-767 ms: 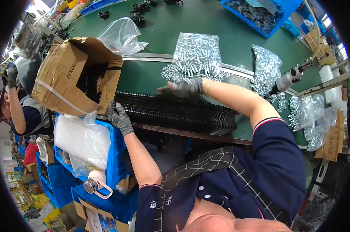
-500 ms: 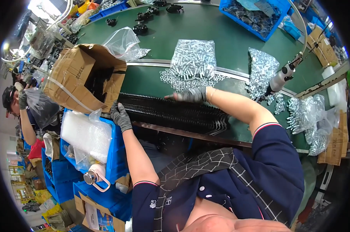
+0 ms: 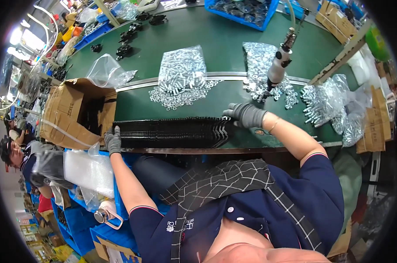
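Note:
Along the bench's front edge lies a long, tightly packed row of thin, glossy black parts, with bent ends showing at the right; their exact kind is unclear. My left hand, in a grey glove, grips the row's left end, thumb uppermost. At the opposite end is my right hand, gloved with bare fingertips showing. Its fingers reach out to the row's far right corner, and the thumb stands apart, below. Beside my left hand, a cardboard box lies with its opening toward the row and black parts inside.
Beyond the row sit a clear bag of metal pins and loose nuts. A hanging power screwdriver is beyond my right hand, near another bag of nuts. Bagged bolts lie at right. A co-worker is at far left.
My right hand has moved from above the row to its right end. The row's right end now looks more even. The view has shifted, so the bench contents appear farther left.

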The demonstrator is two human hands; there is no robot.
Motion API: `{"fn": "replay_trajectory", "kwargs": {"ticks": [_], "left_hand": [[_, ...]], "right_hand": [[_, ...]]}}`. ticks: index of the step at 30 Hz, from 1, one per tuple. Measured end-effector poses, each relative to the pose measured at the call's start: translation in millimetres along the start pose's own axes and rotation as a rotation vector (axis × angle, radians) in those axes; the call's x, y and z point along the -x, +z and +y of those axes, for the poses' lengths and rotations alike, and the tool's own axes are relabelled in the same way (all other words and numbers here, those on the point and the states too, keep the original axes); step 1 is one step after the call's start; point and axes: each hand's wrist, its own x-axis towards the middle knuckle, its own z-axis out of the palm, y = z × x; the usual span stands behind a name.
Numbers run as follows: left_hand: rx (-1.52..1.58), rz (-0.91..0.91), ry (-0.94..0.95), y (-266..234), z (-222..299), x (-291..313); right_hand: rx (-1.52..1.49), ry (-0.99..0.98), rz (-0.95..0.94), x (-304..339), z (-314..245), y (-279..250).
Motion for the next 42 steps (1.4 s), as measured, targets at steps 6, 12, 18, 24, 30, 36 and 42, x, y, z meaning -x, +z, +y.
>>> {"fn": "replay_trajectory", "kwargs": {"ticks": [6, 12, 18, 24, 30, 36, 42], "left_hand": [[0.026, -0.047, -0.061, -8.8, 11.3, -19.9], [0.007, -0.014, -0.084, 21.8, 24.6, 27.4], [0.349, -0.035, -0.146, 3.9, 30.6, 32.3], [0.455, 0.025, -0.2, 3.9, 22.0, 35.3], [0.471, 0.043, -0.204, 4.8, 79.9, 54.7], [0.519, 0.067, -0.205, -1.8, 96.8, 75.4], [0.594, 0.085, -0.188, -19.0, 73.1, 71.6]], "right_hand": [[0.157, -0.066, -0.079, -19.1, 8.0, -11.4], [-0.28, 0.107, -0.161, 12.9, 18.2, 0.4], [-1.15, 0.152, 0.218, 20.2, -0.4, 50.8], [-1.429, 0.448, 0.145, 9.1, -21.4, 60.5], [-1.413, 0.479, 0.163, 8.3, -36.1, 47.2], [-1.333, 0.494, 0.256, 15.5, -47.9, 43.0], [-0.785, 0.271, 0.765, -4.3, -100.2, 76.0]]}}
